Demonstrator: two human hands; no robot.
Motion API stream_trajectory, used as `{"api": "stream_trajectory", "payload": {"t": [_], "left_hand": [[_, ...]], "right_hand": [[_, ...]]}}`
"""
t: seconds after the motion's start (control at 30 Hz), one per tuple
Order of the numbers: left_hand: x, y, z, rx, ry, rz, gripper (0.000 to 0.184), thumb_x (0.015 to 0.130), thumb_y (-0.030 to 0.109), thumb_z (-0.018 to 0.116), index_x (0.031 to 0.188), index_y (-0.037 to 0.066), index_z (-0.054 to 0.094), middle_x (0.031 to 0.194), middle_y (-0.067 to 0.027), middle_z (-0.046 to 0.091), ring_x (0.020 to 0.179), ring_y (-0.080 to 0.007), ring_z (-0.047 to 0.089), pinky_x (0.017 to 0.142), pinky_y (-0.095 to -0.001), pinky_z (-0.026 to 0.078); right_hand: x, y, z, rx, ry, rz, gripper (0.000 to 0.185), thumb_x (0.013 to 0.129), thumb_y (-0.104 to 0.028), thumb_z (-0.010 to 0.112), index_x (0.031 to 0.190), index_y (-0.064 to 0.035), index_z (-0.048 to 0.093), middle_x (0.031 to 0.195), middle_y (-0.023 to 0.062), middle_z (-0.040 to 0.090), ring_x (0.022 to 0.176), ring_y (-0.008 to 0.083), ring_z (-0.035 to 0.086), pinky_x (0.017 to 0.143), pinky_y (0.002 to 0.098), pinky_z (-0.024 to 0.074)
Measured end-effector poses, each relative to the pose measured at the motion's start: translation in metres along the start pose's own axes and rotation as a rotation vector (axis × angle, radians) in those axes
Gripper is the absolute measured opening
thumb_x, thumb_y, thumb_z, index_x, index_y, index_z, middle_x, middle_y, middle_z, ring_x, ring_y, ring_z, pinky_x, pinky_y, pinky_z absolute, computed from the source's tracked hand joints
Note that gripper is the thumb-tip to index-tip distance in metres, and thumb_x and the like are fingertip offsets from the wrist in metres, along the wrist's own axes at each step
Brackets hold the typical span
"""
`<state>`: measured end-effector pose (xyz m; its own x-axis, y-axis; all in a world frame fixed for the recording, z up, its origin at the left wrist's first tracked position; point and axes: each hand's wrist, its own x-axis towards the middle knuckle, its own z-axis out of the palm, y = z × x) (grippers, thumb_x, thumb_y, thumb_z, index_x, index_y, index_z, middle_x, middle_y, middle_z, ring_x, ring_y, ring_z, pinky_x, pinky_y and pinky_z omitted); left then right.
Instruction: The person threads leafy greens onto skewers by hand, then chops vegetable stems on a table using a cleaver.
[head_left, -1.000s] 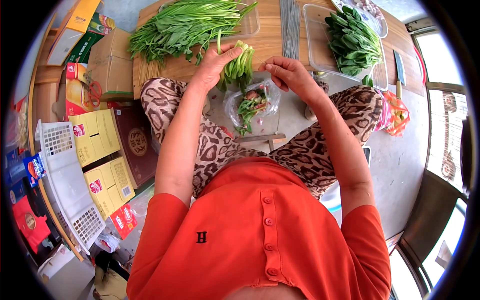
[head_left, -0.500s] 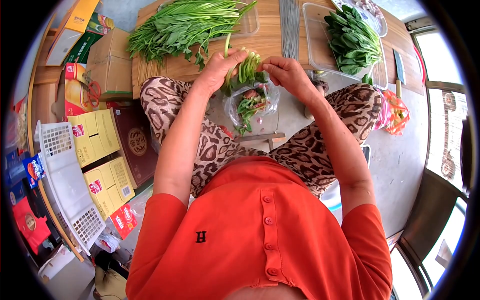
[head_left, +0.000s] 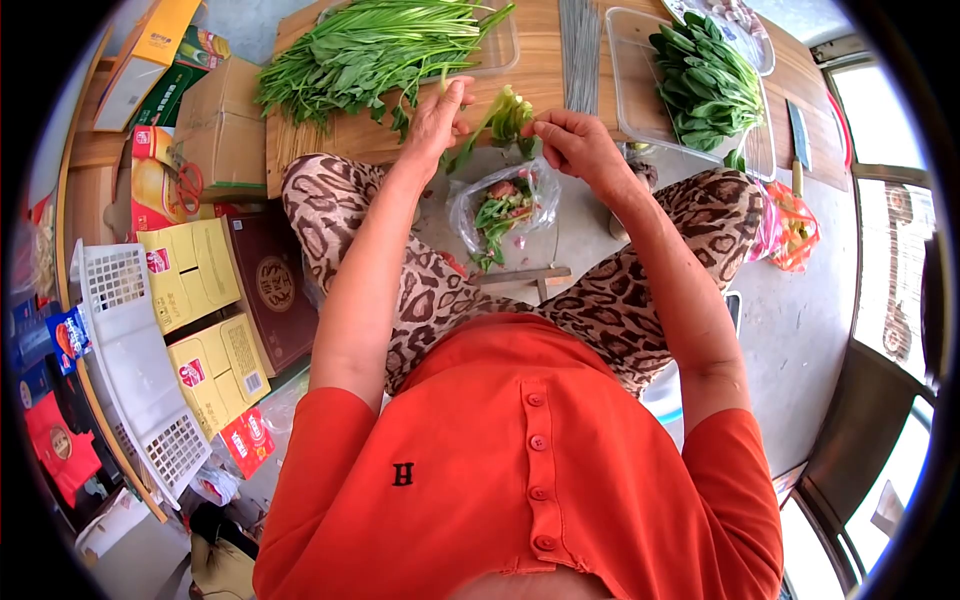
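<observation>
My right hand point(head_left: 578, 148) pinches a small bunch of leafy greens point(head_left: 508, 118) by its right side, pale stems upward. Just left of it, my left hand point(head_left: 436, 122) is closed with a thin green stalk point(head_left: 443, 78) showing above the fingers. Below both hands a clear plastic bag point(head_left: 545, 190) stands open on the floor, with leaf scraps point(head_left: 497, 215) inside and over its edge. Long-stemmed greens point(head_left: 370, 55) are heaped at the upper left of the wooden table, and dark broad-leaved greens point(head_left: 705, 80) lie in a clear tray point(head_left: 630, 90) on the right.
A bundle of grey thin rods point(head_left: 580, 55) lies between the piles on the wooden table point(head_left: 540, 70). On the right is a cleaver point(head_left: 799, 135), with an orange bag point(head_left: 793, 225) below. Cardboard boxes point(head_left: 222, 120) and a white basket point(head_left: 125, 340) stand at left.
My left hand has moved up and away from the bunch, so a gap now separates the two hands. The bunch stays with my right hand, its stems turned more upright.
</observation>
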<state>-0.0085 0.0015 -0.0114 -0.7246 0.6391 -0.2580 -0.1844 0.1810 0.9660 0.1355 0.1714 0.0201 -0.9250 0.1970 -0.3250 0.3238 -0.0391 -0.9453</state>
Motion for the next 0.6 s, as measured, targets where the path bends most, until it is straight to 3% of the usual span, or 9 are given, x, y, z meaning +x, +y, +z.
{"api": "stream_trajectory", "payload": {"t": [0.03,0.27,0.6], "left_hand": [[0.0,0.0,0.0,0.038,0.068,0.012,0.045,0.097,0.046,0.044,0.124,0.011,0.054,0.102,0.0005,0.057,0.069,-0.004,0.049,0.051,-0.0159,0.029],[-0.005,0.009,0.005,-0.011,0.093,0.063,0.035,0.1,0.037,0.042,0.12,0.011,0.055,0.087,-0.0035,0.057,0.051,-0.0055,0.044,0.043,-0.0185,0.031],[0.006,-0.006,0.0,0.044,0.108,0.124,0.031,0.099,0.025,0.046,0.115,0.004,0.061,0.081,-0.003,0.063,0.057,-0.0059,0.049,0.051,-0.021,0.039]], "right_hand": [[-0.001,-0.002,0.0,-0.02,0.0,0.003,0.022,0.097,-0.019,0.048,0.098,-0.004,0.064,0.057,-0.0055,0.043,0.049,0.0033,0.035,0.045,0.0198,0.0274],[-0.002,-0.002,0.002,0.018,-0.018,-0.008,0.023,0.097,-0.02,0.049,0.098,-0.003,0.064,0.057,-0.0051,0.044,0.048,0.0033,0.036,0.043,0.0196,0.0271],[-0.003,-0.002,0.004,0.035,-0.038,-0.01,0.022,0.097,-0.019,0.049,0.097,-0.0022,0.063,0.056,-0.0044,0.046,0.046,0.0033,0.037,0.042,0.0195,0.0277]]}}
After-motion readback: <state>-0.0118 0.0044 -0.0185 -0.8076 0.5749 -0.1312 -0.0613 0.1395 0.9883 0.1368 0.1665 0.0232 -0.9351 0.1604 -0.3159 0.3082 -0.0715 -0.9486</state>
